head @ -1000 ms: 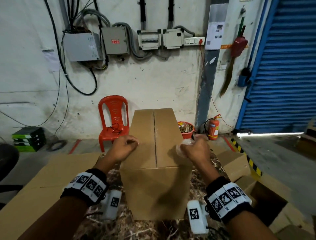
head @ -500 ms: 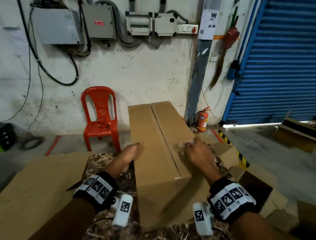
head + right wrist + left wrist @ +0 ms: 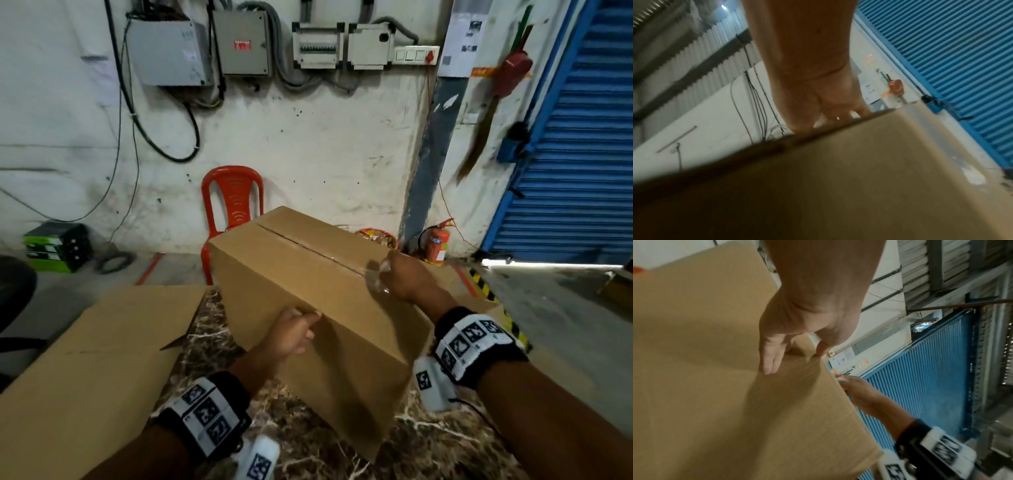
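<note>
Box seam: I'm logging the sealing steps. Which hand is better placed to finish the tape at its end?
Right. The right hand holds clear tape at the end of the seam on the cardboard box; the left hand lies flat against the near side, off the seam.

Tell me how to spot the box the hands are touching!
Look left of the blue roller shutter, to the brown marbled table before the red plastic chair. The closed brown cardboard box sits there. Unlike the flat cardboard sheet beside it, it is folded up, its top seam taped.
</note>
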The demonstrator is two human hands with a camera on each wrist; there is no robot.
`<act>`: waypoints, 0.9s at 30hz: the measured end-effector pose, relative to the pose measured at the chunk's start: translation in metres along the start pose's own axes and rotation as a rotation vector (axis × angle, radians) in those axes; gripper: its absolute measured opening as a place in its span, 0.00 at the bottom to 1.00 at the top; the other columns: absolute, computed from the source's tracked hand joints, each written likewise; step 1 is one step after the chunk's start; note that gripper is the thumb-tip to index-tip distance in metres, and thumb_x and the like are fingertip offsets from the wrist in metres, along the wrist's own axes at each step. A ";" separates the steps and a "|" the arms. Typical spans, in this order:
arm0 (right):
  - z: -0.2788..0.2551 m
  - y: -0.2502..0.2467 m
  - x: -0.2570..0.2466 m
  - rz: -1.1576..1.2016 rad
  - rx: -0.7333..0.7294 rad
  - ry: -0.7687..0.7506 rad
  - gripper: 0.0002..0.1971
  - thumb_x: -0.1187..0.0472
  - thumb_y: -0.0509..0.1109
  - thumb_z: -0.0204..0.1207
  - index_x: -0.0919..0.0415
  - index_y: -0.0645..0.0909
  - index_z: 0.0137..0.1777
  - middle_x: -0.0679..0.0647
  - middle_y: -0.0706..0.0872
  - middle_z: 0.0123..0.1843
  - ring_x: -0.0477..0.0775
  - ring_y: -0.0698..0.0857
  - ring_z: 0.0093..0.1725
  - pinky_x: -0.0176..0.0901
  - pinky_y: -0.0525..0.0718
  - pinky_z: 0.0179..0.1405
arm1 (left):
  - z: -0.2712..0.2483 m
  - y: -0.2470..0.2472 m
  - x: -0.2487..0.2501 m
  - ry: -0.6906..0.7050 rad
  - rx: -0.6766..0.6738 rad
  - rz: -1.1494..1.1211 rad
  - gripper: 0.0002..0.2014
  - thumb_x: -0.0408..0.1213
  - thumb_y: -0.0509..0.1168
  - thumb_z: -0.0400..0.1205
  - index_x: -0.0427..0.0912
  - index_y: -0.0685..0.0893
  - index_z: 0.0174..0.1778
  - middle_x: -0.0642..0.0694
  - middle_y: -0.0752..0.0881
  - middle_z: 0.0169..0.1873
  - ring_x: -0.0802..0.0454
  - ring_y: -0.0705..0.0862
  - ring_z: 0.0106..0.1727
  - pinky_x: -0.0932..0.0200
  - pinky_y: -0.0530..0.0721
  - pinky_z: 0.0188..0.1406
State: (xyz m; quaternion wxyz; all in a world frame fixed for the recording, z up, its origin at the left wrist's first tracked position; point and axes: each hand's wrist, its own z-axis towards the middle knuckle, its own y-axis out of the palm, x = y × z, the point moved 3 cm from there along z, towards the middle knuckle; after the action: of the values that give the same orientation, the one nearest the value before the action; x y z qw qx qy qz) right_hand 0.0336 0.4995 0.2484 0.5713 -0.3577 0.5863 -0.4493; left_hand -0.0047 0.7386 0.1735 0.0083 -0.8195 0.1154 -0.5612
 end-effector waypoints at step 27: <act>-0.029 0.057 -0.052 0.163 0.626 0.082 0.17 0.45 0.67 0.74 0.57 0.77 0.55 0.53 0.73 0.51 0.50 0.74 0.47 0.43 0.74 0.40 | 0.133 -0.191 0.024 0.356 0.539 0.097 0.16 0.50 0.65 0.84 0.39 0.76 0.51 0.44 0.81 0.43 0.43 0.80 0.49 0.47 0.78 0.50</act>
State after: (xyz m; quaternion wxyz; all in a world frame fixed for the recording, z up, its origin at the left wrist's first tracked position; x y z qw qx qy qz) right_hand 0.0153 0.5706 0.2119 0.6635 -0.0981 0.4689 -0.5746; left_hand 0.1609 0.9044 0.1740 0.2313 -0.6702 0.0013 -0.7052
